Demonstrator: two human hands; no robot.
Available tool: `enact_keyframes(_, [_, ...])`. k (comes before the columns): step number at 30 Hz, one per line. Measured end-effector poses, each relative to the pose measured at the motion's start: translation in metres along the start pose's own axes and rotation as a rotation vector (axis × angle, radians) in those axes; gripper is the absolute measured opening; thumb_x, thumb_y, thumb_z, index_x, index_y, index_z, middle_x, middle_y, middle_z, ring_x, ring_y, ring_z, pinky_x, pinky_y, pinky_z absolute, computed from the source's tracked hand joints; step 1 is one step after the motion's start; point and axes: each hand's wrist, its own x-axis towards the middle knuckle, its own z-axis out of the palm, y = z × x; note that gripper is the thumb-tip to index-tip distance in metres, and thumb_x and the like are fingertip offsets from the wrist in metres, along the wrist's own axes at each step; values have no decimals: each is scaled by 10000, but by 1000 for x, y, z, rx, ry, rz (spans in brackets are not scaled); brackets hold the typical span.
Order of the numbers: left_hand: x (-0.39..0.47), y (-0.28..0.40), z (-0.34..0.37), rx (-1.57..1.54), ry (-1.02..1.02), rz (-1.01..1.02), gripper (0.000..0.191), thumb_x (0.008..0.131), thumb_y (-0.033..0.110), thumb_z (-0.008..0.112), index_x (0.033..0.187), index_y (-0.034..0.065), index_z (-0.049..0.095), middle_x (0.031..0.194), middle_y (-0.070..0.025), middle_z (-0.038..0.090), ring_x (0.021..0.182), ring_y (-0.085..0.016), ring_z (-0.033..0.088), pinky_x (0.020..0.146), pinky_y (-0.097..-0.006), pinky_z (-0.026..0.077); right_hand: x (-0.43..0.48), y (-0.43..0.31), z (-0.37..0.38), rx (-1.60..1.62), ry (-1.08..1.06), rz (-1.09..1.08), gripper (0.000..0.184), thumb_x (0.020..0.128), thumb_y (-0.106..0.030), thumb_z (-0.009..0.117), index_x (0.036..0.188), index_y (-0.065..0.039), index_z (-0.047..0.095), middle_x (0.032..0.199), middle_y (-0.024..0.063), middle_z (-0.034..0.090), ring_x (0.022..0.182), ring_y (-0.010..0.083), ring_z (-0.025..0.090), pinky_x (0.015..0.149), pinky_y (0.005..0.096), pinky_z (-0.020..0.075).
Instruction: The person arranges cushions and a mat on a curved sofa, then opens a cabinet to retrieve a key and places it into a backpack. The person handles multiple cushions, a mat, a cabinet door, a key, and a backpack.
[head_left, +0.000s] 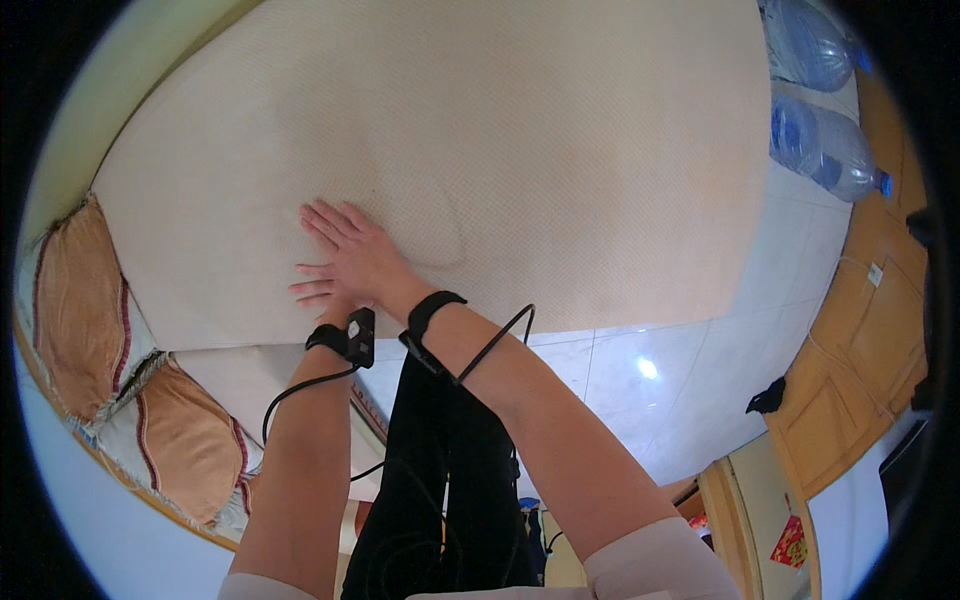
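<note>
A large cream textured cover (540, 150) spreads over a broad flat surface before me, with faint creases in it. My right hand (364, 251) lies palm down on this cover, left of its middle, fingers somewhat apart. Just below it, my left hand (326, 289) rests on the same cover near the front edge. Its fingers point left, and part of it is hidden under or behind the right hand. Neither hand holds anything. Black straps circle both wrists, with a small black box (361, 337) on the left one and cables running from both.
Orange-and-white cushions (82, 307) line the left side. Two large clear plastic bottles (829, 146) with blue caps stand beyond the cover's right edge, near a wooden door (847, 375). Shiny pale floor tiles (645, 390) show at right. A black cloth-like item (766, 397) is by the door.
</note>
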Motion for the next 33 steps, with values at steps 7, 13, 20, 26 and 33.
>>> enact_keyframes(7, [-78,11,-67,-259,-159,-66,1756,355,525,957,1321,-82,-377,1417,-447,-231,1373,-573,-134,1078,-694,68,-216,134,-159,-570,114,588,672,794,-280,652,1409,-112,439,1439,169,413,1378,368,304,1115,531,234])
enact_keyframes(13, [-85,6,-74,-399,-156,-16,1736,383,468,970,1311,-79,-392,1392,-464,-256,1361,-581,-164,1071,-703,50,-392,163,-285,-545,17,1568,605,988,-318,443,1511,-105,228,1553,199,218,1393,354,314,1101,444,332])
enact_keyframes(20, [-90,4,-77,-419,-203,23,1734,396,456,973,1295,-76,-411,1376,-463,-292,1367,-553,-201,1058,-722,50,-309,138,-223,-582,117,722,655,927,-327,602,1463,-66,333,1529,174,306,1420,319,279,1092,471,285])
enact_keyframes(26, [-93,3,-82,-378,-197,18,1738,395,494,963,1292,-87,-408,1361,-468,-314,1362,-556,-214,1052,-726,55,-245,108,-181,-449,242,744,521,849,-167,698,1293,-8,477,1473,192,402,1396,362,331,1077,478,309])
enact_keyframes(33, [-91,6,-81,-357,-212,4,1749,389,487,966,1264,-87,-435,1367,-457,-318,1357,-561,-221,1047,-732,44,-248,106,-191,-241,267,793,422,826,-46,665,1217,-1,514,1460,215,406,1387,382,333,1087,435,355])
